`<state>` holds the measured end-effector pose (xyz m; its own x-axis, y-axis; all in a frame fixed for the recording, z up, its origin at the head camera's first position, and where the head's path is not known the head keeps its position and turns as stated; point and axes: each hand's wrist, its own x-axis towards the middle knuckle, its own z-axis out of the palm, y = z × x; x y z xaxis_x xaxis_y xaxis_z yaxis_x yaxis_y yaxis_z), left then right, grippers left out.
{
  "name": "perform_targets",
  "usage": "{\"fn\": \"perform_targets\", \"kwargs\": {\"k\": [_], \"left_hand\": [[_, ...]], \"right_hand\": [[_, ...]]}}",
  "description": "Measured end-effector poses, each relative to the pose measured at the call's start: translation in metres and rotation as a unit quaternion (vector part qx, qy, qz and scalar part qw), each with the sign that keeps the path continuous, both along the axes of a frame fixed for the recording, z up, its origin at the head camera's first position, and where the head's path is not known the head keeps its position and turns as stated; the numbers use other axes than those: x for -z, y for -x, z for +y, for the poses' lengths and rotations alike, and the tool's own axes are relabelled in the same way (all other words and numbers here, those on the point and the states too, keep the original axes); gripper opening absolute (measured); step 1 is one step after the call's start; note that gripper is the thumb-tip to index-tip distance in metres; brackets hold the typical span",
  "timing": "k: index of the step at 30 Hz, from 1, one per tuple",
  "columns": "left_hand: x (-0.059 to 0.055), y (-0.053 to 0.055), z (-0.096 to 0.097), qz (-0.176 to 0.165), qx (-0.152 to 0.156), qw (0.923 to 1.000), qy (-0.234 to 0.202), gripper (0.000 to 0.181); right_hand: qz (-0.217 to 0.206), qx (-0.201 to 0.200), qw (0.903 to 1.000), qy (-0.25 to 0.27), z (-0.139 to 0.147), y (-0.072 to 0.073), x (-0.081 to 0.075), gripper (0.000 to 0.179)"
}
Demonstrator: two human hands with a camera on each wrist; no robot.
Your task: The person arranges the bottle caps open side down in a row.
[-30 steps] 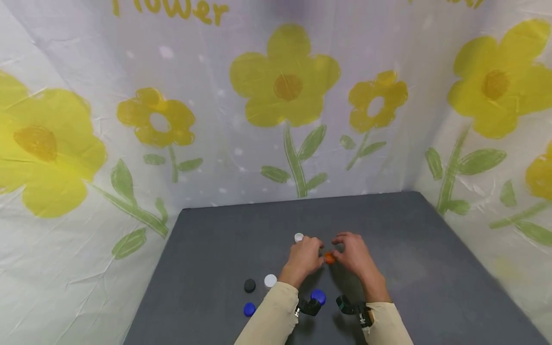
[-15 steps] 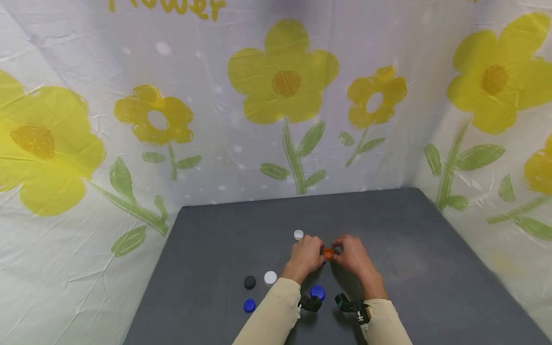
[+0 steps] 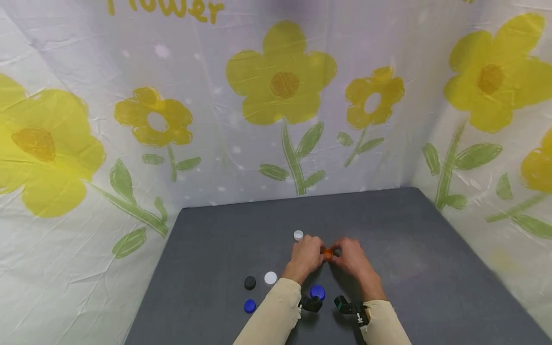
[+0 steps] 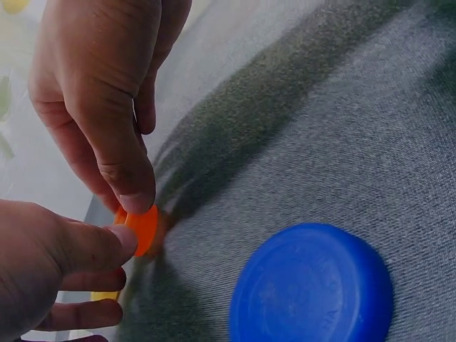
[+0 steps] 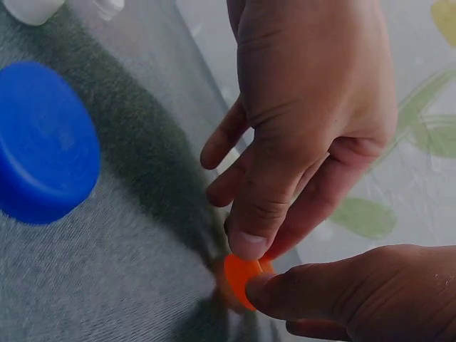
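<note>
Left hand (image 3: 306, 256) and right hand (image 3: 351, 255) noted near each other, both pinching the orange cap (image 3: 328, 255) between them, on or just above the worktop (image 3: 228, 249); which, I cannot tell. Gripping from two sides presumably steadies so small a piece. One blue cap (image 3: 317, 291) lies on the person's side, seemingly out of the grip's way.
</note>
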<state>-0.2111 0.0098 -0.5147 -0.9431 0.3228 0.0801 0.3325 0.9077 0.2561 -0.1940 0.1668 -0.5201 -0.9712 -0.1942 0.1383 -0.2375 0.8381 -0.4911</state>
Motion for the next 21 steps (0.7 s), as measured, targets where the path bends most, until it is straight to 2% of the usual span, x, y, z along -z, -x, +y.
{"fn": "perform_targets", "kwargs": {"k": [5, 15, 21], "left_hand": [[-0.006, -0.002, -0.005, -0.001, -0.002, 0.9999, -0.012, 0.012], [-0.033, -0.010, -0.019, 0.036, -0.003, 0.9993, -0.010, 0.014], [-0.044, -0.017, -0.031, 0.034, -0.002, 0.9989, -0.034, 0.017]], "right_hand": [[0.017, -0.005, 0.9998, 0.002, -0.003, -0.001, -0.005, 0.015], [0.054, -0.029, 0.9981, 0.005, -0.011, -0.006, -0.027, 0.017], [0.071, -0.041, 0.9965, 0.017, -0.016, -0.009, -0.037, 0.020]]}}
